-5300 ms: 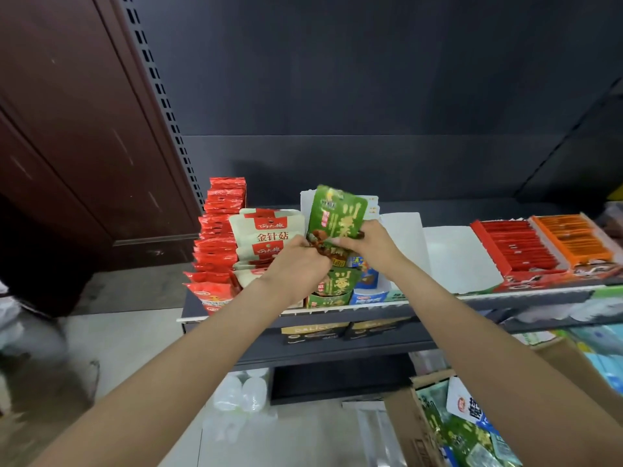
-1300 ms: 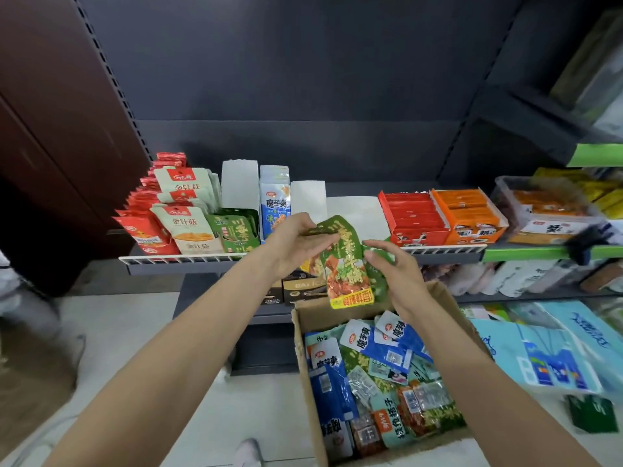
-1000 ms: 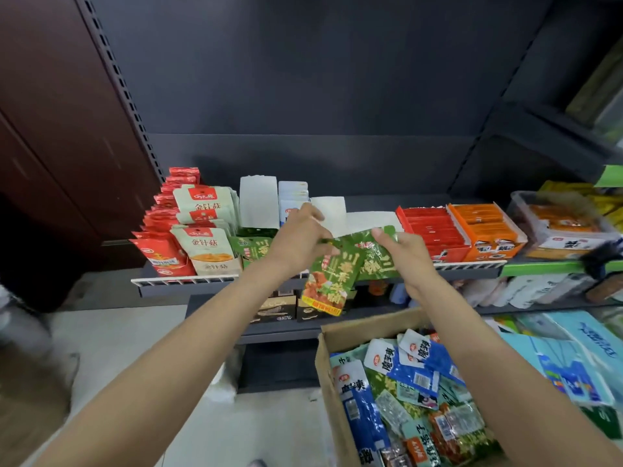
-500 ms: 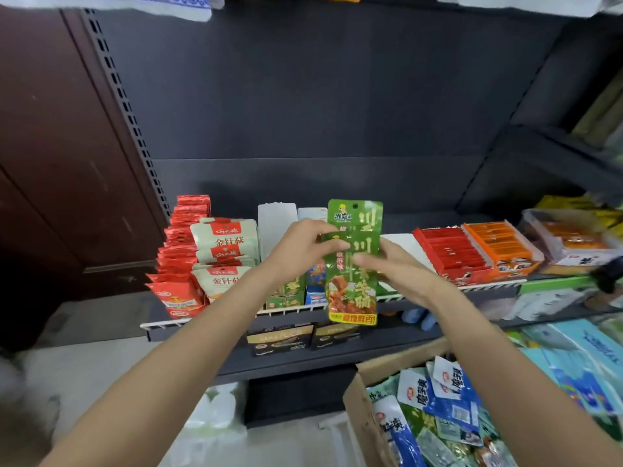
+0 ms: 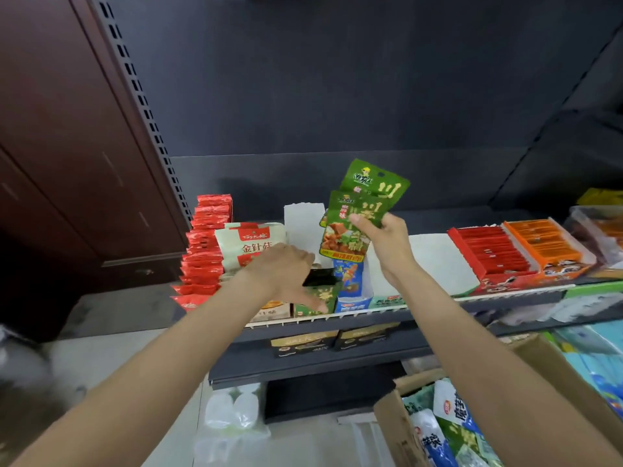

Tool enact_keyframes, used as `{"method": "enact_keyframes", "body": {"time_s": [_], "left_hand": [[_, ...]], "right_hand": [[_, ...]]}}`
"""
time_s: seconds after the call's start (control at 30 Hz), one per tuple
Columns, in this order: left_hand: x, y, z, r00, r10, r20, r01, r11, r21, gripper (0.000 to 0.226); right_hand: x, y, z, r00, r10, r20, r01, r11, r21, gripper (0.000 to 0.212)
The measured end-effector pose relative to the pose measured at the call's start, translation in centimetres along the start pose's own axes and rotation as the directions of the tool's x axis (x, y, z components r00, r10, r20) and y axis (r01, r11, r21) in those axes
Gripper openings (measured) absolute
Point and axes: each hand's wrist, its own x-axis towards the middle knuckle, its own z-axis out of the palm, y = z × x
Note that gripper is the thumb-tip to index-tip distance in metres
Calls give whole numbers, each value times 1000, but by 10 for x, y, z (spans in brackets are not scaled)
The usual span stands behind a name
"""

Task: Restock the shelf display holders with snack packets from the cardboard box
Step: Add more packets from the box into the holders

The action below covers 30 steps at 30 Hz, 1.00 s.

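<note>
Snack packets first: going left to right, the left hand (image 5: 286,269) has its fingers spread loose and straight, holding nothing, reaching down at the green display holder (image 5: 315,298) on the shelf rail (image 5: 371,310), with the beige mushroom packs (image 5: 249,246) just behind its knuckles. Next over, the right hand (image 5: 379,232) pinches two green snack packets (image 5: 357,217) between thumb and fingers, up above that holder, and the cardboard box (image 5: 401,429) sits well below its wrist. Looks like mid-placement to me, so next move is probably parting the holder with the free fingers and sliding the pair in upright.
</note>
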Motion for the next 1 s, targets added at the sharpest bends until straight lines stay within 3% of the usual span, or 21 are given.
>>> {"method": "enact_keyframes", "body": {"time_s": [0.13, 0.23, 0.4, 0.53, 0.73, 0.8, 0.93, 1.0], "left_hand": [[7, 1, 17, 996, 62, -63, -49, 979, 199, 58], [7, -1, 21, 995, 78, -66, -61, 972, 228, 38], [7, -4, 28, 992, 110, -69, -91, 967, 237, 35], [9, -4, 28, 991, 107, -77, -88, 972, 218, 32], [6, -2, 28, 986, 125, -107, -100, 972, 213, 31], [5, -3, 27, 984, 133, -120, -104, 970, 219, 30], [3, -5, 27, 979, 136, -150, -105, 975, 196, 32], [3, -6, 30, 978, 134, -162, -103, 977, 185, 32]], "right_hand": [[13, 15, 20, 995, 40, 92, -40, 999, -2, 5], [18, 29, 28, 980, 66, 189, -56, 997, -57, 7], [24, 42, 25, 952, 124, 281, -61, 973, -224, 9], [30, 30, 19, 942, 17, 336, 88, 952, -293, 10], [27, 50, 27, 971, -84, 225, 167, 910, -380, 19], [28, 56, 29, 971, -100, 218, 193, 866, -461, 21], [33, 62, 28, 908, 30, 417, 302, 641, -705, 21], [34, 57, 26, 896, 21, 443, 331, 634, -699, 21]]}}
